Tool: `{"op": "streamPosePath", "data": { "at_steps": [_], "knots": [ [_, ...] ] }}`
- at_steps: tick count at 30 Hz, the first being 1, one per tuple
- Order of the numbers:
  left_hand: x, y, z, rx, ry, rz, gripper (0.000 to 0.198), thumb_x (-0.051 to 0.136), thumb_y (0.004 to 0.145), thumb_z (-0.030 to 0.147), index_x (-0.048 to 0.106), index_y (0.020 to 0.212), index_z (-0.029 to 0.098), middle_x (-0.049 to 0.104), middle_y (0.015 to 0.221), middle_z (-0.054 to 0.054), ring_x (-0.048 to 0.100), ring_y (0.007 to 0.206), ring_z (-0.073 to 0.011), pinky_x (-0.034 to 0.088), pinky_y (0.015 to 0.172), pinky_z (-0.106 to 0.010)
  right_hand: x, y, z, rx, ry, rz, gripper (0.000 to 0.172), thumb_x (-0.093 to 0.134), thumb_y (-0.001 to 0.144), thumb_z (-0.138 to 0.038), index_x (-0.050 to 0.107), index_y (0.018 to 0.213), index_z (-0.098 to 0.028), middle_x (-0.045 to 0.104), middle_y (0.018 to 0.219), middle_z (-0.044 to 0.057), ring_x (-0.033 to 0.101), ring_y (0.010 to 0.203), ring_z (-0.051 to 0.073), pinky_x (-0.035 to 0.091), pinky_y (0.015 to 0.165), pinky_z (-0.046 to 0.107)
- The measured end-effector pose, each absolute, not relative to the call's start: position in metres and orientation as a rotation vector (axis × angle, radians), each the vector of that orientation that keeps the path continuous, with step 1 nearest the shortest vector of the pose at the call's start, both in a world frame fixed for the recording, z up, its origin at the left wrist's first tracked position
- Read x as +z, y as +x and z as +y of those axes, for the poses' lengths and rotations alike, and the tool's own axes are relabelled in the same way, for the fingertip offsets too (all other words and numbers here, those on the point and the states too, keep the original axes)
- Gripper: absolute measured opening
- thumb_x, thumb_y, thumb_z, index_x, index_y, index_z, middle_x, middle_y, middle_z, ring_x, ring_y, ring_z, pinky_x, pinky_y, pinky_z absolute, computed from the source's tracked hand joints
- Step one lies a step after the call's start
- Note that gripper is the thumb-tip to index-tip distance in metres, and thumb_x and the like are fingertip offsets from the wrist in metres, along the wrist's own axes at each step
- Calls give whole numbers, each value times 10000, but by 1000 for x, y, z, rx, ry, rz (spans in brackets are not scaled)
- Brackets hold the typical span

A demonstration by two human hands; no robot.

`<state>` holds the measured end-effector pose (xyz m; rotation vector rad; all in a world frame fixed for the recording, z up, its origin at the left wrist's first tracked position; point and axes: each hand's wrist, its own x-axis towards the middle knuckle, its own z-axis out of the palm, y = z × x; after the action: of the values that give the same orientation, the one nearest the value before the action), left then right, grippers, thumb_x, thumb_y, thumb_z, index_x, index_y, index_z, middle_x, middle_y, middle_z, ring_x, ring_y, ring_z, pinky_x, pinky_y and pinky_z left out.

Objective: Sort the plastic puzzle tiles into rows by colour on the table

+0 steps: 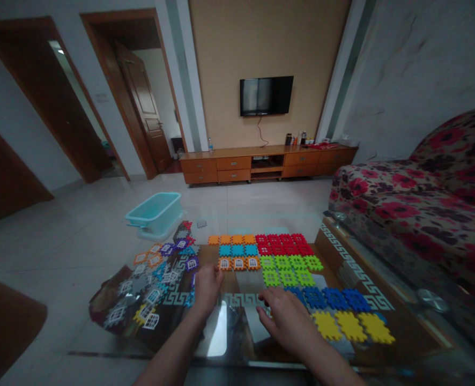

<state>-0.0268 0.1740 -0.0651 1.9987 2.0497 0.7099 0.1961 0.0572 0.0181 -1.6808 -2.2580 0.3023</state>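
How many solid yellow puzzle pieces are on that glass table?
3, side by side in the near right row: the left piece, the middle piece and the right piece. Others may be hidden in the loose heap of pieces.

Living room interior. A wall-mounted television (266, 95) with a dark screen hangs on a tan feature wall (221, 59), its black cable (260, 131) trailing down to a long wooden cabinet with drawers (267, 164). On the cabinet stand a clear water bottle (210, 145) at the left end and a cluster of bottles (294, 139) right of centre, beside red items (321, 145). A red-flowered sofa (402, 187) occupies the right side. A light blue plastic tub (154, 214) sits on the pale tile floor (261, 195). An open wooden door (141, 107) stands at left, in a brown frame.
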Motion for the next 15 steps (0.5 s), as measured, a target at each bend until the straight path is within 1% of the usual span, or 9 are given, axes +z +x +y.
{"op": "streamPosePath", "data": {
  "at_steps": [5, 15],
  "knots": [
    [-63, -27, 174, 700, 1973, 2035, 143, 572, 812, 215, 695, 785, 149, 671, 767, -54, 588, 710, -156, 335, 658, -255, 19, 197, 57, 325, -1687, -2278, 172, 524, 893, -224, 663, 988, -191, 698, 971, 87, 644, 955, 272, 439, 829, 365],
    [-66, -28, 175, 712, 1983, 2039, 135, 572, 810, 205, 689, 786, 143, 666, 769, -57, 579, 710, -154, 329, 661, -256, 18, 197, 58, 337, -1696, -2275, 183, 516, 901, -228, 666, 996, -186, 701, 991, 94, 640, 967, 271, 437, 849, 370]
  ]
}}
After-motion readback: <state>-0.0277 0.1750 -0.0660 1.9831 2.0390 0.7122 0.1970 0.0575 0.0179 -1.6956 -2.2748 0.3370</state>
